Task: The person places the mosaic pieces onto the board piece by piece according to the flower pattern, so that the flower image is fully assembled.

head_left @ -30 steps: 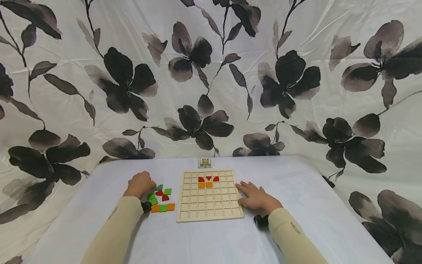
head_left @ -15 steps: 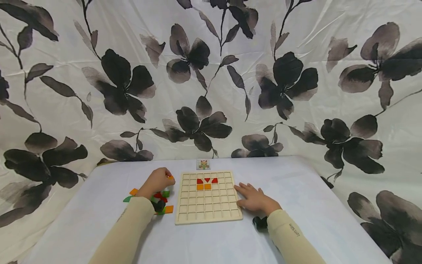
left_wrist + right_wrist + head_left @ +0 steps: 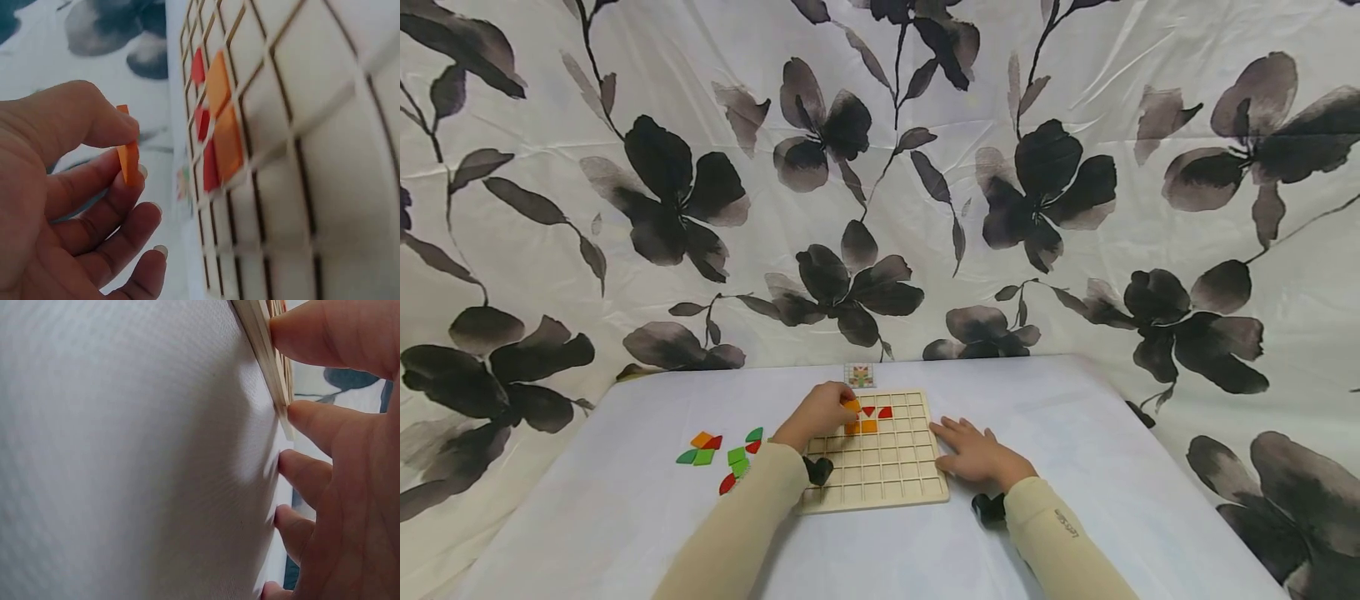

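Note:
Between thumb and fingertips, my left hand (image 3: 815, 414) pinches a thin orange tile (image 3: 128, 164) close over the upper left part of a pale wooden grid board (image 3: 887, 475). Set in the board's upper cells are a few red tiles (image 3: 885, 412), with orange tiles (image 3: 227, 147) in the row beside them. The left hand partly covers this group in the head view. My right hand (image 3: 981, 450) lies spread at the board's right side. Its thumb (image 3: 300, 334) and index fingertip touch the board's edge, while the other fingertips rest on the cloth.
Loose green tiles (image 3: 703, 457), red tiles (image 3: 727, 483) and an orange tile (image 3: 702, 439) lie left of the board, some partly behind the left sleeve. Behind the board is a small pattern card (image 3: 859, 377). A floral cloth (image 3: 861, 283) hangs behind the white-covered table (image 3: 587, 500).
My left hand has moved right from the loose tiles to above the board, carrying the orange tile. The right hand stays at the board's edge.

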{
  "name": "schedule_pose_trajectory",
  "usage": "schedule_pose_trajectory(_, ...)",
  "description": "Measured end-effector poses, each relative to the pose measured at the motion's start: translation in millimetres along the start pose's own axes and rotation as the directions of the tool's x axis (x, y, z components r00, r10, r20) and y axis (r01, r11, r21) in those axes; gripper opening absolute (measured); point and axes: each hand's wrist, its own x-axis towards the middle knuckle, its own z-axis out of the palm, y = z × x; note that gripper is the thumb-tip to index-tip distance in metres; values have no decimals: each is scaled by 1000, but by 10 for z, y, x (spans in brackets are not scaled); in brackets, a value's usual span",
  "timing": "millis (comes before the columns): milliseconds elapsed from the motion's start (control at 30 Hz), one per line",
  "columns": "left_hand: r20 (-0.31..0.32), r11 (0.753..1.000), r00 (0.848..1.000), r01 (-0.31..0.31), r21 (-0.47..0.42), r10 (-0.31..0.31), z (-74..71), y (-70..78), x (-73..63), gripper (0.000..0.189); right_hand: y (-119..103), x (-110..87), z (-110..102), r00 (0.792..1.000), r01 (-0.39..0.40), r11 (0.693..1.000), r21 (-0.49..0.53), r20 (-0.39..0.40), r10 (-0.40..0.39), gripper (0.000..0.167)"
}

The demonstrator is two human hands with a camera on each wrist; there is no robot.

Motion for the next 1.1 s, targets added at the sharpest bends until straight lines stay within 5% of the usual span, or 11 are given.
schedule_pose_trajectory(267,31,993,993,-114,43,113,239,212,50,27,-2,-5,-30,1000,4,1000,-10,6,-4,65)
schedule_pose_trajectory(533,28,962,987,-158,223,156,417,267,111,22,-11,11,-7,1000,7,1000,0,-2,-7,64)
schedule_pose_trajectory(967,47,951,984,-178,252,171,446,303,90,12,-3,24,21,1000,8,1000,1,-5,-8,64)
schedule_pose_trajectory(1100,47,908,973,-228,350,226,474,366,70,20,14,9,12,1000,8,1000,-1,-2,-8,64)
